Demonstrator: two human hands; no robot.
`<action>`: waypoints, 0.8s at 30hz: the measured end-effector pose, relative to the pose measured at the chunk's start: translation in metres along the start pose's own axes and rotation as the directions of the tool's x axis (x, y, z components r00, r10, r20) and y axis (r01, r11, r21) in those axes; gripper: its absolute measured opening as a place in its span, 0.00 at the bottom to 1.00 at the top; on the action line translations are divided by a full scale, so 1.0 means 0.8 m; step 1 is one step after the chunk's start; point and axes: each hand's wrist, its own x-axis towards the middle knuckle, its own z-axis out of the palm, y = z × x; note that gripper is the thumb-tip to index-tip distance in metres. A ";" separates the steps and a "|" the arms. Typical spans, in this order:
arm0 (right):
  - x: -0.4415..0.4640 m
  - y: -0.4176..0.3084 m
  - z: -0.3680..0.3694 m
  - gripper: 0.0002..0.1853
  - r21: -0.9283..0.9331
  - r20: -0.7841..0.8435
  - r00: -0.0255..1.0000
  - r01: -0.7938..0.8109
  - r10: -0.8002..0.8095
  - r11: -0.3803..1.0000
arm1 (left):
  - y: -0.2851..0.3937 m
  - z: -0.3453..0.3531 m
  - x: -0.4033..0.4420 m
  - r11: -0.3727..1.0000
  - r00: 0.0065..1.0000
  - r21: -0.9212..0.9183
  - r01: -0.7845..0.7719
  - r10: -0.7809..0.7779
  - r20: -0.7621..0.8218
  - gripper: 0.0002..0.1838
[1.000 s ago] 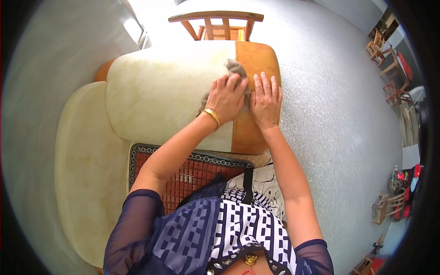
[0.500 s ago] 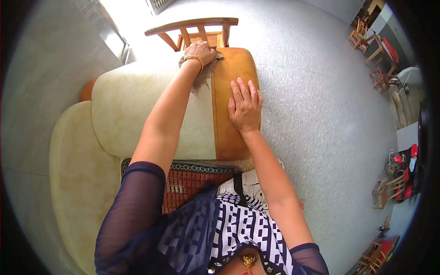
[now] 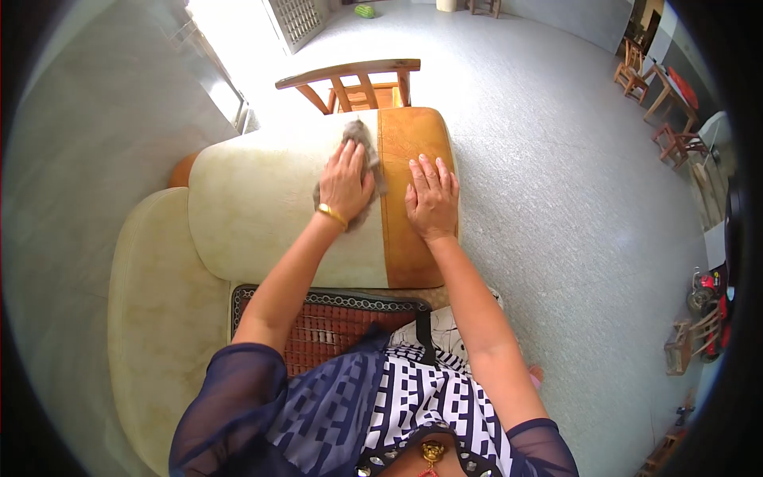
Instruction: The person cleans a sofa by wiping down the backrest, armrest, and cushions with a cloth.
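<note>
A crumpled grey-brown cloth [image 3: 372, 167] lies on the cream part of the sofa armrest [image 3: 262, 191], close to the seam with its orange band [image 3: 409, 262]. My left hand [image 3: 344, 181] presses down on this cloth and holds it under the fingers and palm; a gold bracelet is on that wrist. On the orange band rests my right hand [image 3: 433, 199], palm down and fingers stretched out, with nothing in it. Parts of the cloth are hidden beneath my left hand.
Just beyond the armrest stands a wooden chair [image 3: 362, 83]. A beaded seat mat [image 3: 318, 330] is beside my lap, and the sofa backrest [image 3: 155, 318] is at left. Across the floor on the right are wooden chairs [image 3: 632, 71] and a red motorbike [image 3: 711, 298].
My left hand has drawn the cloth back toward me from the far edge of the armrest. My right hand stays flat on the orange band. The view has tilted up slightly.
</note>
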 end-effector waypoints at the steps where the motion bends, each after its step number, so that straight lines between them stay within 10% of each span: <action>1: 0.000 0.000 0.000 0.23 -0.002 -0.004 1.000 0.006 -0.006 1.000 | 0.008 -0.008 -0.018 1.000 1.000 0.001 -0.013 0.013 -0.005 0.29; 16: -0.002 0.002 0.000 0.23 -0.015 0.015 1.000 0.020 -0.020 1.000 | 0.018 -0.037 -0.054 0.986 0.971 -0.002 -0.164 0.162 0.177 0.33; 24: -0.002 0.002 0.001 0.23 -0.033 0.035 0.999 0.027 -0.025 0.999 | -0.043 -0.015 0.061 0.989 0.963 0.030 0.142 -0.145 0.225 0.27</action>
